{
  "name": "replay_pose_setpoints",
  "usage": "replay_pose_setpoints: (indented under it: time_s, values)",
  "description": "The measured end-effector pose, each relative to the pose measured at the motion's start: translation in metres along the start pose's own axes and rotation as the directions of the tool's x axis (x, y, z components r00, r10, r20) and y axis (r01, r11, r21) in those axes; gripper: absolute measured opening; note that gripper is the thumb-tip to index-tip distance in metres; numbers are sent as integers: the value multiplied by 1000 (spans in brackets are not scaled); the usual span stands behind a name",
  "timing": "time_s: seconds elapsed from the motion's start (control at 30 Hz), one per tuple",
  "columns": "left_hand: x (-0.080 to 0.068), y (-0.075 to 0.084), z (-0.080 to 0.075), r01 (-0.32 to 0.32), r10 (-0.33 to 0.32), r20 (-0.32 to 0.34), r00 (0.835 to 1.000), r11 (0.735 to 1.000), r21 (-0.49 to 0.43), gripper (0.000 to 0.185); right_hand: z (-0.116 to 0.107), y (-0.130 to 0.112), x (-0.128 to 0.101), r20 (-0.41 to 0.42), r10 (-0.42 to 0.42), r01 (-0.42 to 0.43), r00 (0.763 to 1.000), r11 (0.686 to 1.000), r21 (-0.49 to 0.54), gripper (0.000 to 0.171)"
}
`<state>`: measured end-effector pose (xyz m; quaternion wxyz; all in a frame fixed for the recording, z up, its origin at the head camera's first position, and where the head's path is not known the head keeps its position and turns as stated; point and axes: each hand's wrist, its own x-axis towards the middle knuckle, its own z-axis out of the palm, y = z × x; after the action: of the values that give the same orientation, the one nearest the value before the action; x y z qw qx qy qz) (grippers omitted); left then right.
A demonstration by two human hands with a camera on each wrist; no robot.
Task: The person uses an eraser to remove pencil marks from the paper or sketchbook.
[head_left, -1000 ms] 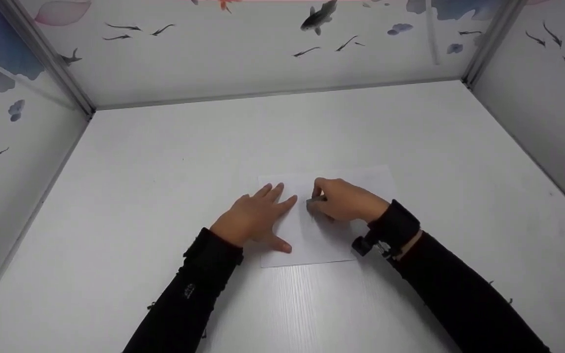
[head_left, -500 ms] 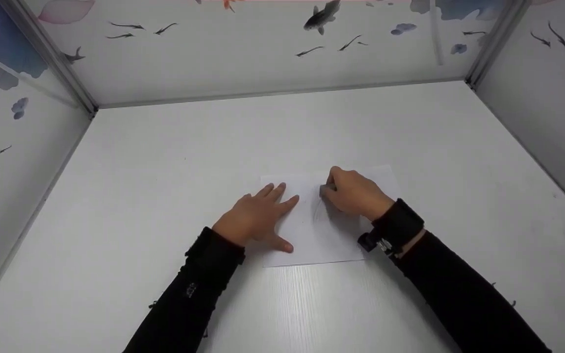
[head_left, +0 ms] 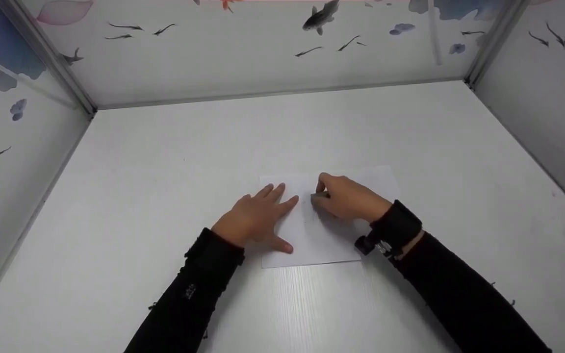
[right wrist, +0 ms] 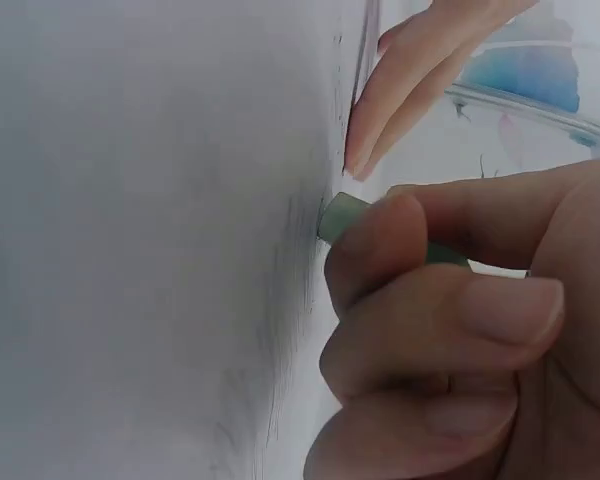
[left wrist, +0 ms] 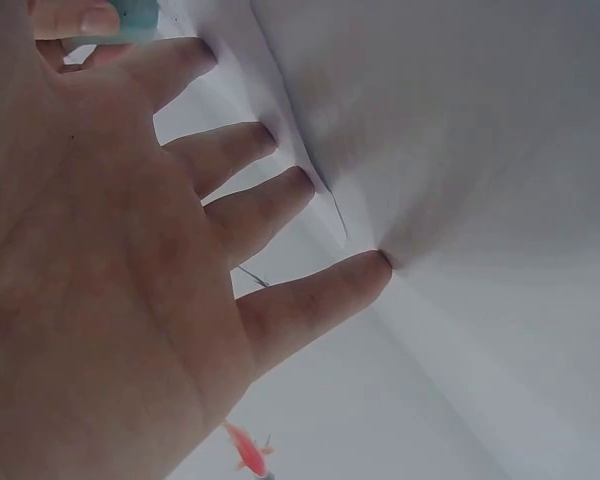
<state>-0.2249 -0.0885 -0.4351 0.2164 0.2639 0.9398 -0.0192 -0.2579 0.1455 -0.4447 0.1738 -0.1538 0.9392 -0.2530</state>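
A white sheet of paper [head_left: 329,240] lies flat on the white table [head_left: 165,186]. My left hand [head_left: 258,215] lies flat on the sheet's left part, fingers spread and straight [left wrist: 270,200]. My right hand [head_left: 346,198] pinches a small grey-green eraser [head_left: 318,195] and presses its end against the paper near the middle. In the right wrist view the eraser [right wrist: 345,215] touches the paper [right wrist: 130,250] among faint pencil smudges, with a left-hand finger [right wrist: 400,90] just beyond it.
Panels printed with fish and ink strokes wall the table at the back [head_left: 263,49], left [head_left: 8,147] and right [head_left: 547,88]. A dark wrist strap with a camera mount [head_left: 380,240] sits on my right wrist.
My right hand with the eraser slid away up the sheet and has come back toward me and left. The left hand has stayed put on the paper.
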Motion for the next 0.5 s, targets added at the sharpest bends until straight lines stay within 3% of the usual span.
replay_pose_setpoints:
  time_s: [0.17, 0.3, 0.5]
  values:
    - [1, -1, 1, -11, 11, -13, 1000, 1000, -6, 110, -2, 2, 0, -40, 13, -14, 999, 999, -29, 29]
    - [1, -4, 3, -19, 19, -27, 999, 1000, -8, 110, -2, 1, 0, 38, -13, 13, 999, 1000, -7, 30]
    - [2, -4, 3, -18, 19, -19, 1000, 1000, 3, 111, -3, 0, -1, -33, 3, -4, 999, 999, -37, 26]
